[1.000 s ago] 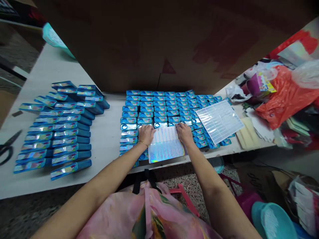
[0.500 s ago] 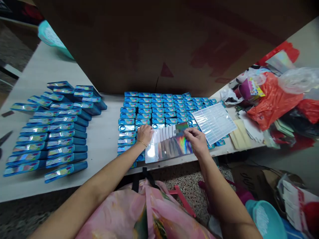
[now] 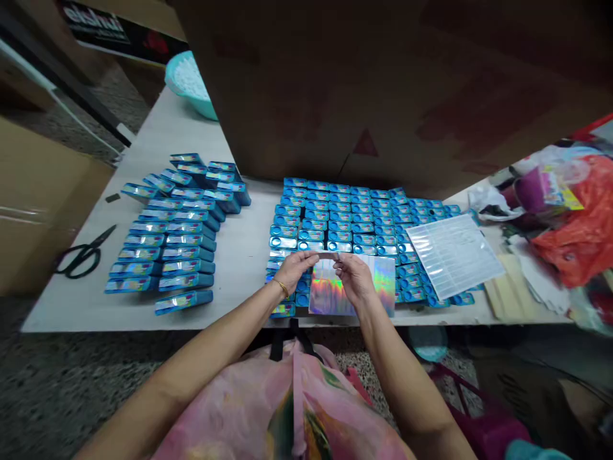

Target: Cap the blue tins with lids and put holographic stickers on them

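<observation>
My left hand [image 3: 294, 269] and my right hand [image 3: 354, 277] are close together, fingers pinched on opposite ends of a small narrow sticker [image 3: 328, 255]. Below them a shiny holographic sticker sheet [image 3: 330, 295] lies over the rows of blue cases [image 3: 340, 226]. The left wrist wears a thin bracelet. Both hands cover part of the sheet's upper edge. To the right, a whitish translucent sheet [image 3: 453, 252] with a printed grid rests on more of the blue cases.
Stacked blue cases [image 3: 186, 266] stand on the left of the white table [image 3: 239, 268], near black scissors [image 3: 86, 252]. A big cardboard box [image 3: 335, 83] rises behind. A turquoise bowl [image 3: 204, 105] sits back left; red plastic bags [image 3: 582, 223] and paper pieces lie right.
My left hand has let go of the holographic sheet. My right hand has lifted the sticker away from the sheet, and both hands now hold it. The view has swung left.
</observation>
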A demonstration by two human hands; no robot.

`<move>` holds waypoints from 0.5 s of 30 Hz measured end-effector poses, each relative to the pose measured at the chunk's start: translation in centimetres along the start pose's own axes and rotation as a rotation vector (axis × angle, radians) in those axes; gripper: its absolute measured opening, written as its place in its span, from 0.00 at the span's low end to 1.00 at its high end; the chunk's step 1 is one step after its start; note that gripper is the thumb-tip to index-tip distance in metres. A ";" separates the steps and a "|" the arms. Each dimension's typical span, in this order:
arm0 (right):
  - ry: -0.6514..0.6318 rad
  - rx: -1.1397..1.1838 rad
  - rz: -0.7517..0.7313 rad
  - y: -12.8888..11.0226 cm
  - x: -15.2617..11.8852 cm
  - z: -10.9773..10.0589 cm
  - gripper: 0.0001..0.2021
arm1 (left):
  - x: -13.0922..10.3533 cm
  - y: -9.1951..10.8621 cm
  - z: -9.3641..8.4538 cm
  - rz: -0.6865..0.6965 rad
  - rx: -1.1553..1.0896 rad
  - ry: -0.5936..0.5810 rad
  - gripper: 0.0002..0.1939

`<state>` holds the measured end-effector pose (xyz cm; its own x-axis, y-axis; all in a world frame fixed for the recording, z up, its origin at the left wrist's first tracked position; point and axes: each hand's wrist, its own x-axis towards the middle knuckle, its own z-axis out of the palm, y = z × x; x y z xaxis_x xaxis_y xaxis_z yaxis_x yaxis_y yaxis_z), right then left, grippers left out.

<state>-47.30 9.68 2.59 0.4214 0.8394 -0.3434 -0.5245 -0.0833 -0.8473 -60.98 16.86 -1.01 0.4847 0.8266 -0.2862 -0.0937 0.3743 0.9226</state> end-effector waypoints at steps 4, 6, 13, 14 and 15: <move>0.064 -0.050 0.022 3.9 0.9 2.4 0.11 | -1.0 0.1 -3.5 -0.086 0.055 0.116 0.16; 0.137 -0.146 -0.067 6.0 1.4 3.8 0.11 | -1.3 0.3 -5.4 -0.085 0.077 0.174 0.16; 0.300 -0.621 -0.452 10.9 4.4 9.0 0.12 | 2.0 0.9 -11.8 0.028 0.233 0.377 0.15; 0.326 -0.703 -0.485 11.2 4.8 9.6 0.12 | 2.9 0.9 -12.5 0.029 0.276 0.383 0.15; 0.345 -0.780 -0.505 11.4 5.3 10.0 0.12 | 3.7 0.9 -13.1 0.026 0.322 0.379 0.14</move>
<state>-58.40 18.50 -4.82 0.7186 0.6817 0.1375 0.3577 -0.1927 -0.9137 -70.66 25.75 -4.58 0.1297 0.9508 -0.2812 0.2010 0.2525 0.9465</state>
